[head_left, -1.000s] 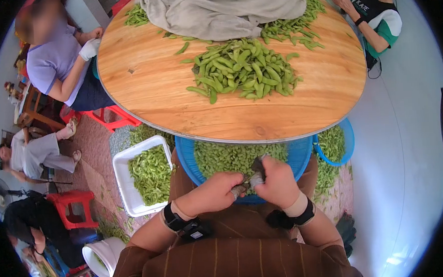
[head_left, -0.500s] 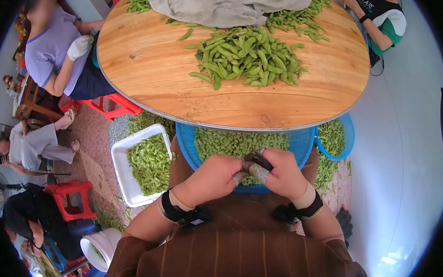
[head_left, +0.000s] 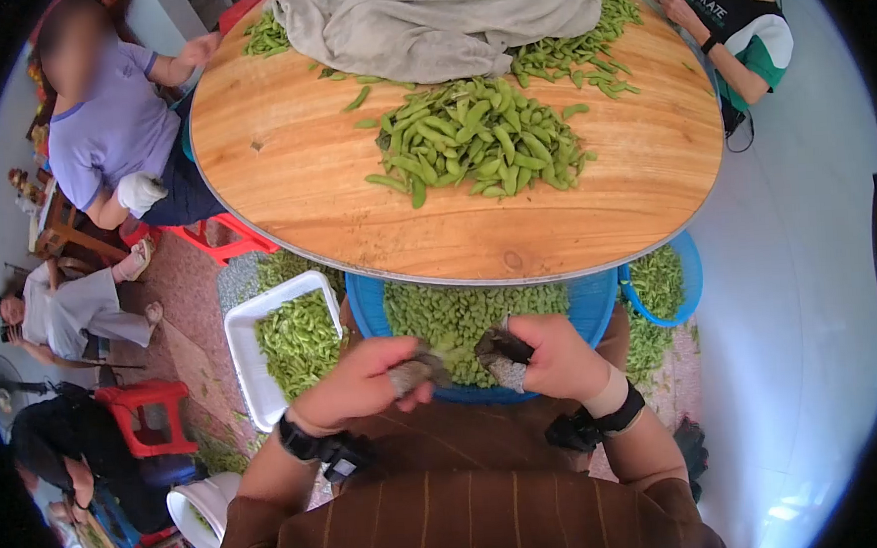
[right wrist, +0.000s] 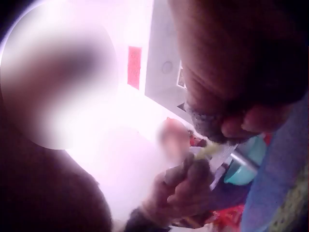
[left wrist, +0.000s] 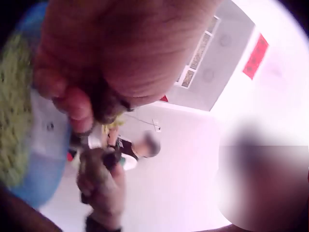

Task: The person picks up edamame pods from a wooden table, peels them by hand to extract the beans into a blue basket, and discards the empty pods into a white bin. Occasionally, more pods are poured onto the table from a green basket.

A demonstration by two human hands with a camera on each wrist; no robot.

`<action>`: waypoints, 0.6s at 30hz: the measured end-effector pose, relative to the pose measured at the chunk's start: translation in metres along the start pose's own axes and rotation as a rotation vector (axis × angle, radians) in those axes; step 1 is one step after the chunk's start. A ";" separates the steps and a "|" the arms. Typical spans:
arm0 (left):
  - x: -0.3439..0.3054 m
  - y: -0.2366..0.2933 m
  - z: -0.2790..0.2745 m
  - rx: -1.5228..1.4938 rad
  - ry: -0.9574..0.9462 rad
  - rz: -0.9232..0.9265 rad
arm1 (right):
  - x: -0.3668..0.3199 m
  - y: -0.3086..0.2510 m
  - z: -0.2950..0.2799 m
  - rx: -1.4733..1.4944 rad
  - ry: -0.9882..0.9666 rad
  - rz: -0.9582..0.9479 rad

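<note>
Both hands hover over a blue basin [head_left: 599,315] of shelled green beans [head_left: 460,308]. The left hand [head_left: 360,382] is blurred, its fingers curled and wrapped in a greyish covering at the tips. A pale-green blur like an edamame pod [right wrist: 207,151] shows at its fingertips in the right wrist view. Apart from it, to the right, the right hand [head_left: 562,359] has bent fingers, a grey-wrapped finger and something dark [head_left: 507,345] at the thumb. I cannot tell whether this hand pinches anything. Unshelled edamame pods [head_left: 481,138] lie heaped on the round wooden table [head_left: 356,219] in front.
A white tub [head_left: 237,369] of pods stands left of the basin, a blue basket [head_left: 694,275] of pods right. Grey cloth [head_left: 435,26] covers more pods at the table's back. People sit around the table's sides. A white bucket [head_left: 205,505] stands lower left.
The hands were together over the basin and are now apart. The left hand has moved left; the right has shifted slightly right. The person at left has lowered the gloved hand.
</note>
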State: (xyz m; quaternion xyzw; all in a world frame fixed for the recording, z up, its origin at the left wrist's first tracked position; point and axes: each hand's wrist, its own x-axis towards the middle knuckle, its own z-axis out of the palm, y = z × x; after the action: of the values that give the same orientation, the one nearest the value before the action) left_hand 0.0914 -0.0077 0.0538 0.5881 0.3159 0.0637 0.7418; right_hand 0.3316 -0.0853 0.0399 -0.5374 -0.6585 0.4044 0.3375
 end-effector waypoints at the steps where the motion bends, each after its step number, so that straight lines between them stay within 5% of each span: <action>1: -0.007 0.000 -0.011 0.104 0.101 -0.031 | 0.000 0.005 -0.003 -0.128 0.010 -0.117; 2: -0.013 -0.006 -0.023 0.110 0.102 -0.032 | 0.001 0.008 -0.005 -0.255 0.023 -0.233; 4: -0.018 -0.019 -0.043 1.312 0.369 0.040 | -0.001 -0.009 -0.011 -0.318 0.021 -0.178; 5: -0.016 -0.016 -0.042 1.318 0.362 0.045 | -0.002 -0.022 -0.015 -0.386 0.010 -0.121; 9: 0.015 0.028 -0.017 1.068 0.646 0.321 | 0.008 -0.089 -0.011 0.107 -0.195 -0.280; 11: 0.045 0.049 -0.002 1.116 0.729 0.470 | 0.013 -0.126 -0.011 0.264 -0.447 -0.288; 14: 0.089 0.064 0.006 1.229 0.744 0.624 | 0.017 -0.169 0.001 0.415 -0.419 -0.363; 18: 0.132 0.071 0.012 1.326 0.871 0.602 | 0.009 -0.184 0.000 0.415 -0.372 -0.399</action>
State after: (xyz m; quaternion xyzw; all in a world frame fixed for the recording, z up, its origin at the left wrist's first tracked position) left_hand 0.2219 0.0653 0.0678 0.8832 0.3756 0.2809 0.0072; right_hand 0.2499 -0.0937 0.2052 -0.2350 -0.7048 0.5466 0.3863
